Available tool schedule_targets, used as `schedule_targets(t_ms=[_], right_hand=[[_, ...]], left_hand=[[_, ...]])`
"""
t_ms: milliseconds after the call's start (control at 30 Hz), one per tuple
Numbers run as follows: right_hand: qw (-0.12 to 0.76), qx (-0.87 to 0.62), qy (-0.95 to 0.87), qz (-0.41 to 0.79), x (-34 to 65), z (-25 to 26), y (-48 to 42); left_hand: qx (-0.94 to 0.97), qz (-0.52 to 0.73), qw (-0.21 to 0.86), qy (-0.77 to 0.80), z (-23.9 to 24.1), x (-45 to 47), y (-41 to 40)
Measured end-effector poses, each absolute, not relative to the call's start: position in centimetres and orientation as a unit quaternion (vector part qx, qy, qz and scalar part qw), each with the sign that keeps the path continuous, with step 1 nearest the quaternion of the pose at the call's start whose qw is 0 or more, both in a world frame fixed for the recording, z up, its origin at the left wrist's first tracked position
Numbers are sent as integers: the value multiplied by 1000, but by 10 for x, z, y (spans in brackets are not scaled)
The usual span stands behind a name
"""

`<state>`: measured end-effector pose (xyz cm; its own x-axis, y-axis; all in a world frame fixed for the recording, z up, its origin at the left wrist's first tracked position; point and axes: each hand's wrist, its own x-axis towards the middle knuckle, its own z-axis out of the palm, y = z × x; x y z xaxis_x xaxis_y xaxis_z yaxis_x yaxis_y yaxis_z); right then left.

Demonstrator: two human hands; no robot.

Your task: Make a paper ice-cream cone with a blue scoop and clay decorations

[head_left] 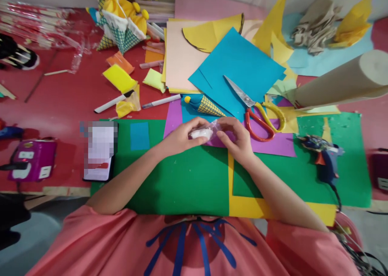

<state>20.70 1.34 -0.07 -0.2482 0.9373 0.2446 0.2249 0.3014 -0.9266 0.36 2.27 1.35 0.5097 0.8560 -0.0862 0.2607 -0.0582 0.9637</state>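
Observation:
A small clear plastic packet with a soft white lump [201, 134] inside is held between my hands, over the purple and green paper. My left hand [184, 136] is closed around the white end, thumb in front. With thumb and fingers, my right hand [235, 138] pinches the clear plastic end. Just beyond them lies a small blue and yellow-checked paper cone [206, 105] with a yellow ball at its end. Scissors [257, 110] with red and yellow handles rest to the right of my right hand, blades on blue paper [236, 68].
A glue gun [327, 163] lies on the green paper [182, 183] at right, its cord over the front edge. A phone [100, 150] and a purple box [33, 161] sit at left. Markers [113, 101], coloured packets and a paper roll [339, 82] lie farther back.

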Motion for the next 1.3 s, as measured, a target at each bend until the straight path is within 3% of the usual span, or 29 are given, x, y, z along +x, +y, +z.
schedule_targets(t_ms=[267, 767, 1033, 1300], right_hand=[[464, -477, -545, 510, 208, -5, 20], [463, -352, -407, 705, 210, -7, 22], [483, -414, -513, 576, 206, -8, 17], [430, -429, -618, 499, 212, -7, 17]], left_hand=[[605, 349, 585, 411, 0, -10, 29], [514, 396, 604, 463, -1, -11, 23], [508, 420, 561, 500, -4, -11, 22], [527, 436, 544, 486, 0, -7, 24]])
